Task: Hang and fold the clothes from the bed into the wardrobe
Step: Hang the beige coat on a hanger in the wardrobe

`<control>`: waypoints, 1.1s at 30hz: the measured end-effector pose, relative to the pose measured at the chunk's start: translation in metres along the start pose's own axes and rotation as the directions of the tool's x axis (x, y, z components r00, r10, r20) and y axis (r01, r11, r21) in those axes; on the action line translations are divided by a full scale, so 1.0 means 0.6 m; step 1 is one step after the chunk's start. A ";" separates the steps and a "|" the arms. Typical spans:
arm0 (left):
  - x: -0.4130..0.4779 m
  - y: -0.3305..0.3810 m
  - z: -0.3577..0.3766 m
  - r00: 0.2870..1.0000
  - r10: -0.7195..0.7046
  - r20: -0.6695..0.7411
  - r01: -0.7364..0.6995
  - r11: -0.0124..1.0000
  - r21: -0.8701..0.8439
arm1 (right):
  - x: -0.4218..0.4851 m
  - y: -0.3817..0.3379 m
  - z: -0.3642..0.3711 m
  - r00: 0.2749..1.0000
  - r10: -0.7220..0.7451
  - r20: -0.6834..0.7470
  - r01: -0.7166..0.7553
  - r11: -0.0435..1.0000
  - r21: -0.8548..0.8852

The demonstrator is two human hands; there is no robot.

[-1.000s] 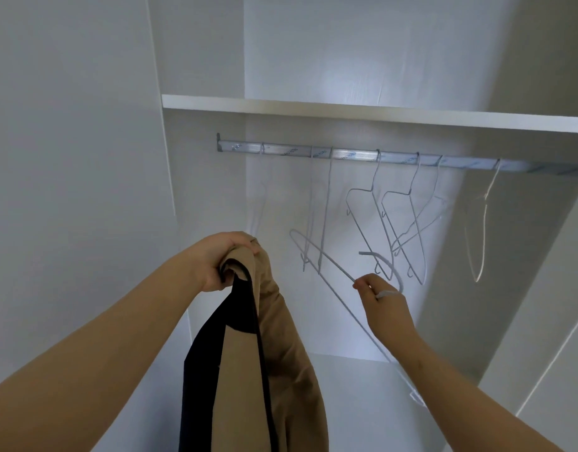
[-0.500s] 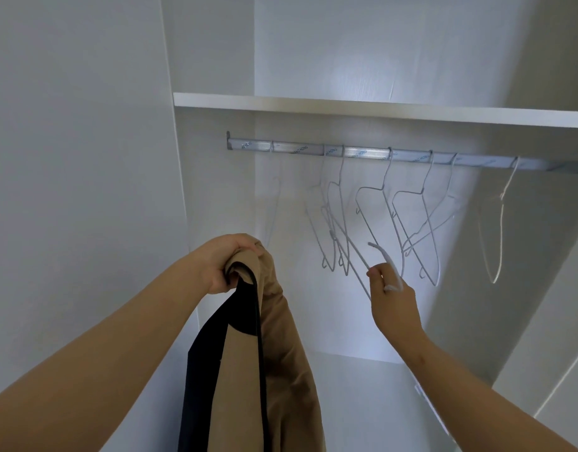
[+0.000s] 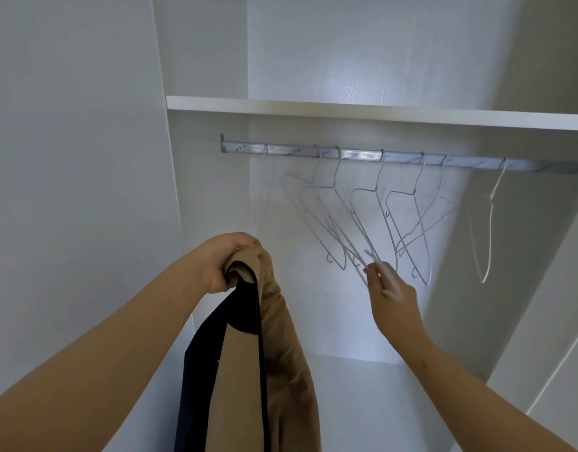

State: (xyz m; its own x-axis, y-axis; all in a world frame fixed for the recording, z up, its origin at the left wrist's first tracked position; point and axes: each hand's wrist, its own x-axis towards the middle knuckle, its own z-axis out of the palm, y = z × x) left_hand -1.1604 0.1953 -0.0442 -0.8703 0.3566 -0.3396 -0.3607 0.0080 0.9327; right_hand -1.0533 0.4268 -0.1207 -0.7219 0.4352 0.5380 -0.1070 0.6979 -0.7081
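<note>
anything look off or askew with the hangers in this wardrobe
Yes: the middle hangers on the rail are bunched, tilted and crossing each other, while the far right hanger hangs straight. The right hand holds a blurred one among them.

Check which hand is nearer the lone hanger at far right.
Right. The right hand, gripping a blurred hanger, sits below-left of the lone hanger; the left hand, gripping the tan garment, is farther left.
</note>
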 end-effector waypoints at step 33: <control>-0.065 -0.001 0.049 0.976 0.180 0.123 -0.167 0.980 -0.106 | 0.005 -0.066 0.049 0.610 0.211 0.764 -0.579 0.777 0.248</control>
State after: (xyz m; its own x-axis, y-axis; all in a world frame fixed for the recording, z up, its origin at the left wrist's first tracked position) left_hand -1.1163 0.2089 -0.0279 -0.8730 0.4646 -0.1487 -0.2436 -0.1511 0.9580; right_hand -1.0713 0.3841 -0.1044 -0.9851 -0.0212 -0.1704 0.1654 0.1495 -0.9748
